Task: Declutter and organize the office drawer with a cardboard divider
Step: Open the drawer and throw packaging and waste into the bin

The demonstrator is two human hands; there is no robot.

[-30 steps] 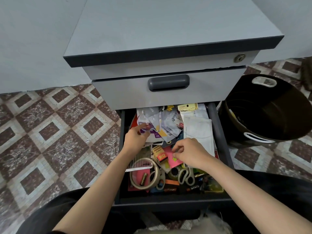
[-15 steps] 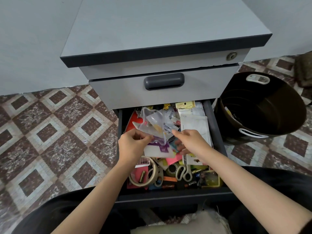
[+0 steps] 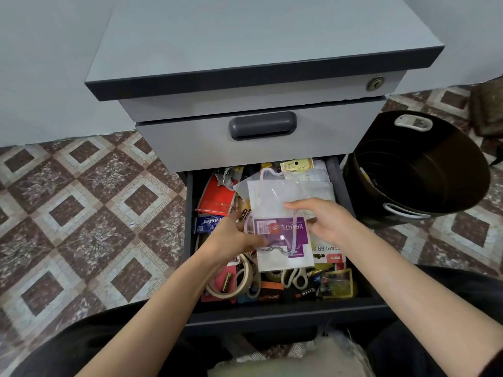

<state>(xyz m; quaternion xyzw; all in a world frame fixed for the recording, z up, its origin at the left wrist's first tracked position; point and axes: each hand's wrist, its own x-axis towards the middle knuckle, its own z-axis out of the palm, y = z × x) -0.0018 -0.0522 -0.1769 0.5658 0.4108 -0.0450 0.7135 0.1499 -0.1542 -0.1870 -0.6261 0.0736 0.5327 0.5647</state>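
Head view: we see the open drawer [image 3: 189,235] packed with loose stationery, and both hands are over its middle holding one plastic packet [image 3: 280,210] a little above the clutter. The left hand [image 3: 231,238] pinches the packet's near-left edge, thumb on top and the rest underneath. The right hand [image 3: 326,221] takes the right edge, its fingers [image 3: 295,205] laid across the clear front. The thumb looks tucked against the edge, so we read it as a light pinch, not a firm grip.

The packet is a clear sleeve with a purple printed card inside. We judge it very light, floppy and slick, and the top corner already curls. It is best held at the carded lower half or by two opposite edges, as here. A one-finger hold on the bare film would likely slip or crumple it.

Under and around it lie a tape roll [image 3: 236,278], scissors [image 3: 292,277], a stapler box [image 3: 329,251] and a red packet [image 3: 216,198]. A dark bin [image 3: 441,170] stands just right of the cabinet. No cardboard divider is in view, so we judge the sorting is at an early stage.
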